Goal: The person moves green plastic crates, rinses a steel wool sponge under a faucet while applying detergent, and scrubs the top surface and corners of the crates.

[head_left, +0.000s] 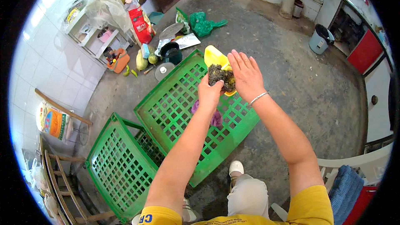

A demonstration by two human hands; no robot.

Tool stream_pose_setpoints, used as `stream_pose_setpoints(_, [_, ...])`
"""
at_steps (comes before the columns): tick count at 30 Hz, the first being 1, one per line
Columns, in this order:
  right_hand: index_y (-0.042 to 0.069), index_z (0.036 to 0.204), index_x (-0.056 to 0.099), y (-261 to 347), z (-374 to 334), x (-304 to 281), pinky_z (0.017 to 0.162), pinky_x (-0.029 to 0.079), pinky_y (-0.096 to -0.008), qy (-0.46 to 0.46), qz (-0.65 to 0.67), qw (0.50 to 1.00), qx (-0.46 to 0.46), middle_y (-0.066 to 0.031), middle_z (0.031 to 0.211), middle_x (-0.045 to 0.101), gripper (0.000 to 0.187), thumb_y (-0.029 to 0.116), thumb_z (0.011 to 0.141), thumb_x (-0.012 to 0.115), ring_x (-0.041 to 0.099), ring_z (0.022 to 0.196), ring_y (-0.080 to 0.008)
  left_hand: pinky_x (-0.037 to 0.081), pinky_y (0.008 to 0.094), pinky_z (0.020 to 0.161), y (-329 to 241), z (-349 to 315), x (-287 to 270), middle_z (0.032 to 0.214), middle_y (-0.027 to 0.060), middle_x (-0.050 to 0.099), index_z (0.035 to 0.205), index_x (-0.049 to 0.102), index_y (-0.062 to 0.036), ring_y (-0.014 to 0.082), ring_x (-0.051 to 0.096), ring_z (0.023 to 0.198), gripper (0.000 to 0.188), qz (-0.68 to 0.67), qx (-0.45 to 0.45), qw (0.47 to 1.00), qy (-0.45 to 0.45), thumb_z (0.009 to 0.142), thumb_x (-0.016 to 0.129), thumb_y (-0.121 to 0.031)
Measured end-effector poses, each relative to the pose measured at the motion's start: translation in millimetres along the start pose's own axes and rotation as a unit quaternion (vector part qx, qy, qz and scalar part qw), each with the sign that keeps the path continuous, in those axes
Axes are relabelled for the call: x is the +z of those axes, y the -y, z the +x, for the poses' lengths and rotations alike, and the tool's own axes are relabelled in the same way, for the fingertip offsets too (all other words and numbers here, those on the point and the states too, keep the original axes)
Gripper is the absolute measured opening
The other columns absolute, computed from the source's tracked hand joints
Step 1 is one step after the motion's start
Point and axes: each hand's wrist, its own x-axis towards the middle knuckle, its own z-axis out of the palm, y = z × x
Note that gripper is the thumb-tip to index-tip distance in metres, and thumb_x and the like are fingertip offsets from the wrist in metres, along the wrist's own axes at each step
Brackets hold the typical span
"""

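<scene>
My left hand is closed on a dark grey, speckled, fuzzy-looking clump, its thumb pressed along the near side. What the clump is made of I cannot make out. Behind and around it shows a yellow plastic container, partly hidden by the clump and my hands. Whether the left fingers also grip that container cannot be seen. My right hand, with a silver bangle at the wrist, is held flat with fingers stretched out beside the clump. Below the hands lies a purple cloth on a green plastic lattice crate.
A second green crate stands at the left, near a wooden chair. Pots, lids, green bags and gourds lie on the floor beyond. A blue bin stands far right; a blue towel hangs near right.
</scene>
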Motion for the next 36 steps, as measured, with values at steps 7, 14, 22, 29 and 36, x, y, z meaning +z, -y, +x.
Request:
stream_pose_setpoints(7, [0.005,0.130,0.039,1,-1,7,0.105,0.026,-0.0435,0.001,-0.024,1.000,-0.005,-0.0090,0.137,0.039,0.045,0.012,0.085,0.040,0.037,0.127,-0.0256,0.054,0.0278,0.061,4,2,-5,0.095,0.0086,0.060,0.112,0.053,0.0013,0.0165,0.061,0.078,0.034,-0.027,-0.025,0.999,0.012,0.078,0.056,0.001])
stream_pose_setpoints(14, [0.002,0.129,0.041,5,-34,-9,0.101,0.034,-0.0387,-0.126,0.310,0.940,0.063,-0.0169,0.126,0.049,0.048,0.001,0.082,0.050,0.046,0.118,-0.0295,0.055,0.0322,0.064,-18,-42,-35,0.107,0.0117,0.056,0.130,0.034,0.0015,0.0206,0.061,0.085,0.052,0.002,-0.046,0.996,-0.080,0.082,0.055,-0.001])
stream_pose_setpoints(22, [0.005,0.121,0.050,150,-81,59,0.083,0.045,-0.0278,0.319,0.774,0.497,0.227,0.0003,0.112,0.056,0.037,0.026,0.090,0.055,0.052,0.100,-0.0096,0.050,0.0278,0.064,0,-81,-134,0.106,0.0123,0.056,0.128,0.039,0.0031,0.0177,0.058,0.090,0.052,0.002,-0.049,0.984,-0.169,0.082,0.060,-0.010])
stream_pose_setpoints(29, [0.007,0.113,0.049,232,-26,94,0.076,0.051,-0.0363,0.356,0.821,0.338,0.291,-0.0053,0.109,0.057,0.030,0.019,0.087,0.057,0.057,0.096,-0.0166,0.044,0.0311,0.082,1,-83,-238,0.106,0.0121,0.059,0.122,0.046,0.0044,0.0193,0.057,0.095,0.048,0.159,-0.060,0.972,-0.164,0.083,0.059,-0.022])
stream_pose_setpoints(36, [0.002,0.099,0.047,251,36,210,0.068,0.050,-0.0385,0.148,0.552,0.799,0.188,-0.0137,0.082,0.060,0.026,0.004,0.077,0.059,0.060,0.075,-0.0263,0.021,0.0452,0.108,25,-110,-290,0.141,0.0265,0.021,0.135,0.026,0.0045,0.0397,0.019,0.133,0.065,0.666,0.005,0.733,-0.135,0.086,0.054,-0.027])
